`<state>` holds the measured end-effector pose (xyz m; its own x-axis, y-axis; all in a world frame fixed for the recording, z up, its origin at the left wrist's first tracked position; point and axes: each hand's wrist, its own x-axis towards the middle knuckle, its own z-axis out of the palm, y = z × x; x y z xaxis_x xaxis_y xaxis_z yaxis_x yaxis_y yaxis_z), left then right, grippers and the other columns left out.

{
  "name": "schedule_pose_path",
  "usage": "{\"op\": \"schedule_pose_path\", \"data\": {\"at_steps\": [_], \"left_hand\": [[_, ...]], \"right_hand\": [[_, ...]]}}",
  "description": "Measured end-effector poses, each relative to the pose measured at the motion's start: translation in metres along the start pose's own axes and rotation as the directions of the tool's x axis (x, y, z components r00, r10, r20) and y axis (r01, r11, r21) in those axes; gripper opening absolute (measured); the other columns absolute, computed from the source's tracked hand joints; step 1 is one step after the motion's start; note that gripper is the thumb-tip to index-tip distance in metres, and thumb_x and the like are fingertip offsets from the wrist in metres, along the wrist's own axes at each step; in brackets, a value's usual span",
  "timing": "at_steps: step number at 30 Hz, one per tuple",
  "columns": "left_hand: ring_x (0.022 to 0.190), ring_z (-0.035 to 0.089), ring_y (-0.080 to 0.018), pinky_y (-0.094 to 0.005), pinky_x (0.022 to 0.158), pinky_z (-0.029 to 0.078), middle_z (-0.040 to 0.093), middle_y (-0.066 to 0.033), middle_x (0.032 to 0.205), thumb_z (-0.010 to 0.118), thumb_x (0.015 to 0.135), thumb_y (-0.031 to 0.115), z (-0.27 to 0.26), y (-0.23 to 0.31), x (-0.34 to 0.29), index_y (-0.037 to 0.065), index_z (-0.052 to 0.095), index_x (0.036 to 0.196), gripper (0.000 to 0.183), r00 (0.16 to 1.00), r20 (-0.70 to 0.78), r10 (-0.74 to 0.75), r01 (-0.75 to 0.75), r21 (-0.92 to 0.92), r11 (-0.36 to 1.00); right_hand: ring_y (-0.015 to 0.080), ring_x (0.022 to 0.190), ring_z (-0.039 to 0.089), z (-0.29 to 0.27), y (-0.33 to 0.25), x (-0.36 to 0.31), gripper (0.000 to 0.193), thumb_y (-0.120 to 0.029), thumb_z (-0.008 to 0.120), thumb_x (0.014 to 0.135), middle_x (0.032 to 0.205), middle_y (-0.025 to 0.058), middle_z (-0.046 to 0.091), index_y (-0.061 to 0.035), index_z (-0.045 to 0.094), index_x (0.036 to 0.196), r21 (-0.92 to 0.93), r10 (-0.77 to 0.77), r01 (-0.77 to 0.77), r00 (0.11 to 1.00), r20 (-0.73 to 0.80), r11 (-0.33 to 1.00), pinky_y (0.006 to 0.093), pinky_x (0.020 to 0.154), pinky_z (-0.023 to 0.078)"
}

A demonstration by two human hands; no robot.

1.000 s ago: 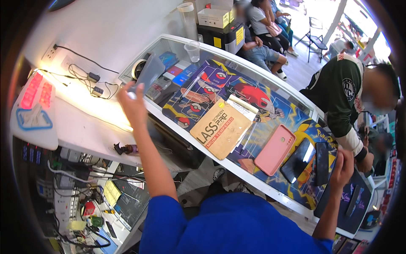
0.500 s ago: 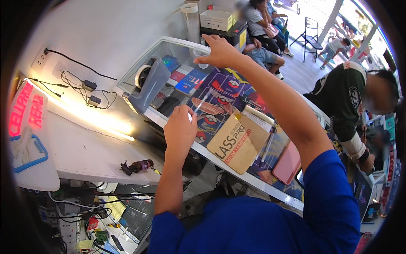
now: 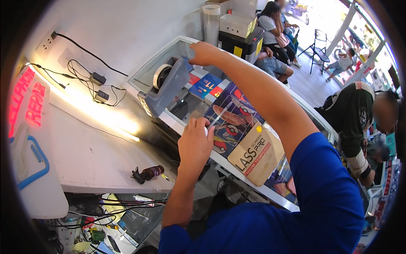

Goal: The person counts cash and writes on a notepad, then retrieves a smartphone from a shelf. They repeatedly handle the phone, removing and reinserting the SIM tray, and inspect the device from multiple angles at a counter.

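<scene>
My left hand (image 3: 195, 146) is closed around the white end of a slim stick-like tool (image 3: 218, 117), whose thin, pale shaft points up and right over the glass counter (image 3: 146, 114). My right hand (image 3: 206, 54) reaches across to the far end of a grey-blue tape dispenser (image 3: 169, 94). Its finger and thumb curve about something clear that I cannot make out. A roll of tape (image 3: 160, 77) sits in the dispenser. Beside my left hand lies a brown screen-protector envelope (image 3: 257, 157), on the counter's near part.
A white desk (image 3: 97, 165) at left holds a small dark spray bottle (image 3: 148, 173). Chargers (image 3: 98, 78) hang by the wall socket (image 3: 46, 44). Boxes (image 3: 237, 26) and a clear tube container (image 3: 210, 25) stand behind the counter. A person in a dark jacket (image 3: 351, 118) is at right.
My right hand has moved closer to the tape dispenser's far end. My left hand keeps its hold on the tool. The whole view has shifted, with the counter now lower and further right.
</scene>
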<state>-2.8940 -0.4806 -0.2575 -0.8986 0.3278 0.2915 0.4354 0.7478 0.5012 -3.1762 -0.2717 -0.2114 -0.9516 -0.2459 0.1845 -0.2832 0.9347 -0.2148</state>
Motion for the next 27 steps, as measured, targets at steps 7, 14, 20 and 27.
{"op": "schedule_pose_path", "data": {"at_steps": [7, 14, 20, 27], "left_hand": [[0.098, 0.07, -0.038, -0.0506, 0.08, 0.056, 0.067, -0.0087, 0.108, 0.072, 0.102, 0.03, -0.011, -0.006, 0.005, 0.013, 0.065, 0.11, 0.02, 0.997, 0.069, -0.034, 0.03, 0.056, 0.998], [0.102, 0.071, -0.0379, -0.0525, 0.081, 0.057, 0.069, -0.0109, 0.108, 0.07, 0.103, 0.03, -0.01, -0.017, 0.036, 0.013, 0.064, 0.109, 0.019, 0.994, 0.058, -0.091, 0.083, 0.13, 0.988], [0.11, 0.07, -0.0397, -0.0503, 0.092, 0.054, 0.072, -0.0111, 0.12, 0.069, 0.104, 0.035, -0.023, -0.026, 0.051, 0.012, 0.069, 0.119, 0.028, 0.978, 0.16, -0.13, 0.109, 0.137, 0.985], [0.118, 0.068, -0.038, -0.0481, 0.101, 0.053, 0.069, -0.0149, 0.13, 0.066, 0.107, 0.04, -0.024, -0.002, 0.058, 0.008, 0.068, 0.128, 0.039, 0.998, 0.006, -0.057, 0.057, -0.005, 0.998]], "right_hand": [[0.0419, 0.137, 0.062, -0.061, -0.037, -0.045, 0.097, -0.061, 0.083, 0.087, 0.145, 0.0265, 0.064, -0.0047, 0.052, 0.159, 0.012, 0.022, -0.022, 1.0, -0.014, 1.0, 0.0487, 0.114, 0.051], [0.0337, 0.118, 0.07, -0.129, -0.007, -0.179, 0.079, -0.059, 0.077, 0.096, 0.145, 0.0195, 0.066, -0.0108, 0.059, 0.156, 0.041, -0.036, 0.046, 0.971, -0.237, 0.998, 0.0458, 0.097, 0.058], [0.0269, 0.105, 0.072, -0.157, 0.014, -0.333, 0.061, -0.045, 0.075, 0.102, 0.144, 0.0145, 0.069, -0.0113, 0.063, 0.151, 0.067, 0.129, -0.116, 0.962, -0.241, 0.991, 0.0387, 0.084, 0.06], [0.019, 0.098, 0.073, -0.178, -0.009, -0.481, 0.045, -0.025, 0.077, 0.101, 0.128, 0.0104, 0.075, -0.0077, 0.069, 0.143, 0.346, 0.439, -0.345, 0.864, -0.246, 0.872, 0.0319, 0.079, 0.058]]}}
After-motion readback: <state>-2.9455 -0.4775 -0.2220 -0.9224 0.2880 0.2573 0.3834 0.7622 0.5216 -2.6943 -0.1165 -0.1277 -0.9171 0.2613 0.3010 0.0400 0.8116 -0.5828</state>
